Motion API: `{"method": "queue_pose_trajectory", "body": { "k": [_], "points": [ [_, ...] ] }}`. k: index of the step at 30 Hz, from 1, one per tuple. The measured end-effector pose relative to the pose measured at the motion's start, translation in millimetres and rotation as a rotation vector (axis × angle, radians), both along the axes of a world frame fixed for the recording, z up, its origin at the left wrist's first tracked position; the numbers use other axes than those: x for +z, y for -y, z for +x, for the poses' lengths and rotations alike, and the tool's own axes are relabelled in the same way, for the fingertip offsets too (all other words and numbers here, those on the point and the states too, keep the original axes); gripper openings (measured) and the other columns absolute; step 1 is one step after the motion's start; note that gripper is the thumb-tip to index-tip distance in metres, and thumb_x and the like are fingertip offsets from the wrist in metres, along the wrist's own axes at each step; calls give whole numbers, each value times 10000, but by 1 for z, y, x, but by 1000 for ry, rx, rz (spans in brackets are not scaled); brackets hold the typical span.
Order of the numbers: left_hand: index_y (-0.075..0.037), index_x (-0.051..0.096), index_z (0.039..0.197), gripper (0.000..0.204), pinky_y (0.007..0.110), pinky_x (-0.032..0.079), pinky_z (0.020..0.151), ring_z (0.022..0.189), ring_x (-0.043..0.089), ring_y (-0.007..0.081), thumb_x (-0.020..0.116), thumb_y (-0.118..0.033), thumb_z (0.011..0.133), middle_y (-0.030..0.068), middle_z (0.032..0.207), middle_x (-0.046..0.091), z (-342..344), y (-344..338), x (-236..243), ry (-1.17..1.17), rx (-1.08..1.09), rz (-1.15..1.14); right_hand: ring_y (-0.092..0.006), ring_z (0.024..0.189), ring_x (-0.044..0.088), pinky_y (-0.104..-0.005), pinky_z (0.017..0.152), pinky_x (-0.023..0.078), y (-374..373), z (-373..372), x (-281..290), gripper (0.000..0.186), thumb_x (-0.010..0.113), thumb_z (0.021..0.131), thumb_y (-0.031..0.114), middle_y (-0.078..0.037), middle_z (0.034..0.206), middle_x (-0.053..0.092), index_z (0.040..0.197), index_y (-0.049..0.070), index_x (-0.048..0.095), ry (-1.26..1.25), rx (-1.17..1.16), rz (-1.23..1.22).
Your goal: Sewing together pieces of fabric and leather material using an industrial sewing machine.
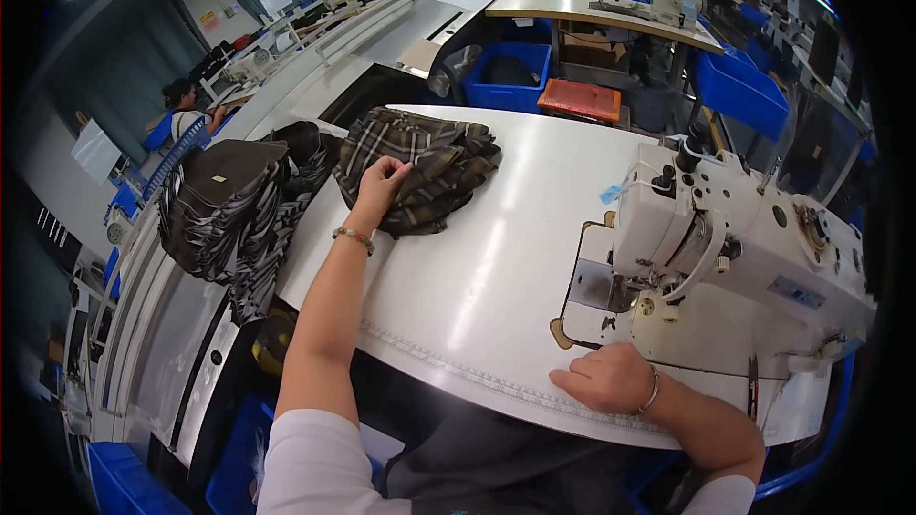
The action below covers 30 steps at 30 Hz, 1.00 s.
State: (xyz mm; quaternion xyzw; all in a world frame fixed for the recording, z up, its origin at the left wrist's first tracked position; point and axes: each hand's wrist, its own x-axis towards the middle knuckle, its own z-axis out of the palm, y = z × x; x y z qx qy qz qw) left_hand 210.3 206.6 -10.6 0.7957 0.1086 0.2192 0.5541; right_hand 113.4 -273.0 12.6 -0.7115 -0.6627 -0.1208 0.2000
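Observation:
My left hand (383, 183) reaches far across the sewing table, its fingertips pinched on a bunched brown-and-black plaid cloth (434, 157) with pale stripes. The cloth lies crumpled at the table's far left. A bracelet of beads circles that wrist. Near the front edge, by the printed ruler strip, my right hand (611, 379) rests curled in a loose fist with nothing showing in it. Just beyond it stands a white sewing machine (668, 219), its needle area apart from both hands.
A heap of dark pleated and striped garments (229, 191) hangs over the table's left edge. Behind the table stand a blue bin (510, 86) and a red-topped stool (580, 99). Small scissors or a similar slim tool (753, 386) lie right of my right hand. Other people work farther off.

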Motion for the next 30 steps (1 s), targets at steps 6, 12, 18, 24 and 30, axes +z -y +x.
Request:
{"method": "queue_pose_trajectory", "body": {
  "k": [6, 12, 18, 24, 30],
  "points": [
    [-5, 676, 869, 232, 264, 465, 644, 679, 557, 87, 733, -226, 912, 8, 748, 663, 5, -28, -10, 113, 165, 181, -135, 498, 539, -291, 420, 400, -1, -1, 1, 171, 661, 760, 144, 27, 601, 494, 929, 142, 687, 14, 11, 27],
    [6, 705, 920, 246, 283, 490, 679, 710, 611, 112, 737, -238, 902, 53, 776, 705, 12, -32, 1, 73, 317, 311, -129, 515, 542, -284, 426, 412, 1, -2, -2, 176, 627, 766, 142, 26, 621, 479, 938, 146, 668, 21, -4, 40],
    [-29, 719, 964, 198, 215, 438, 684, 741, 542, 43, 686, -224, 957, -45, 837, 667, -19, -40, 55, 302, 205, -85, -159, 527, 570, -313, 437, 431, 0, 0, -3, 140, 664, 786, 147, 13, 619, 507, 925, 154, 683, -13, -9, 2],
    [-54, 665, 1012, 184, 186, 459, 702, 768, 561, 26, 618, -233, 1007, -55, 884, 652, -73, -2, 110, 357, 37, -193, -189, 599, 634, -307, 500, 487, -3, 1, -8, 53, 700, 846, 145, -16, 689, 621, 887, 114, 713, -345, -72, 133],
    [-62, 647, 1008, 187, 190, 477, 683, 751, 568, 26, 580, -235, 1026, -54, 874, 648, -102, 34, 111, 308, -43, -302, -152, 655, 668, -249, 606, 522, -3, -6, 4, 123, 712, 860, 91, -64, 810, 711, 975, 54, 734, -829, -230, 73]
  ]
}}
